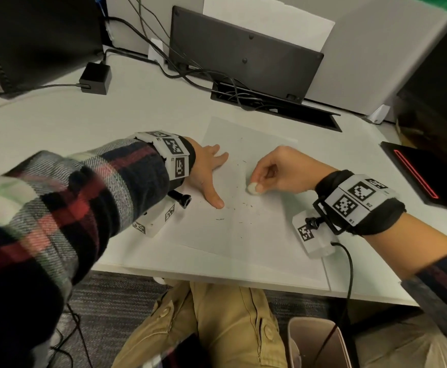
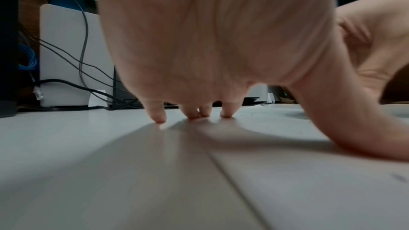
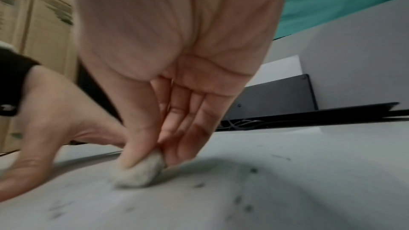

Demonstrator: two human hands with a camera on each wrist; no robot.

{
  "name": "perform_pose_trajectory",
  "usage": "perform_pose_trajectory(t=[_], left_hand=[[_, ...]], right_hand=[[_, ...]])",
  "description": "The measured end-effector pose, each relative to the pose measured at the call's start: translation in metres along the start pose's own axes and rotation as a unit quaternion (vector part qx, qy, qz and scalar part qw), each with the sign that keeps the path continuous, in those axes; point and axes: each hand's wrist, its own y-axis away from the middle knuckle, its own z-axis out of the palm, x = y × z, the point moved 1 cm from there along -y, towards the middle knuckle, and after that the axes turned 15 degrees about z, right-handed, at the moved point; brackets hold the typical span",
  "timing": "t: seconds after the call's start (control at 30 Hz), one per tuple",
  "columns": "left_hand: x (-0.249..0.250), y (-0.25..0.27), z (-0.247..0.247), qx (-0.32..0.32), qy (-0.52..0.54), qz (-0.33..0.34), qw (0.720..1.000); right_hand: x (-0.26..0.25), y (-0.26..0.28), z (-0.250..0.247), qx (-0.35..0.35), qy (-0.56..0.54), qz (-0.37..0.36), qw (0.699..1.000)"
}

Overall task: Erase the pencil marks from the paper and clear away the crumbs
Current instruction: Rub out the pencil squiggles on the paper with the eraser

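A white sheet of paper lies on the desk, dotted with dark eraser crumbs. My right hand pinches a small whitish eraser between thumb and fingers, and the eraser touches the paper; the right wrist view shows the eraser pressed down with crumbs around it. My left hand lies spread flat on the paper's left part, thumb stretched toward me. In the left wrist view its fingertips press on the surface, the thumb on the paper.
A black cable slot with cables and a dark panel stand behind the paper. A black power adapter sits at the back left, a black and red device at the right. A bin stands below the desk edge.
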Motion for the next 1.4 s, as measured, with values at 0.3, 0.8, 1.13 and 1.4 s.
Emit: perform_pose_trajectory(t=[0.3,0.8,1.13,1.4], left_hand=[[-0.009,-0.009,-0.005,0.084,0.005,0.002,0.996],[-0.007,-0.012,-0.010,0.065,-0.022,-0.014,0.998],[-0.007,-0.012,-0.012,0.063,-0.021,-0.014,0.998],[-0.010,-0.015,-0.009,0.082,-0.021,-0.019,0.996]], right_hand=[[0.018,-0.020,-0.023,0.085,-0.051,0.056,0.993],[-0.016,-0.058,-0.009,0.089,0.057,0.034,0.994],[-0.003,-0.060,-0.019,0.061,0.008,0.044,0.997],[0.024,-0.046,-0.053,0.183,-0.167,0.091,0.965]])
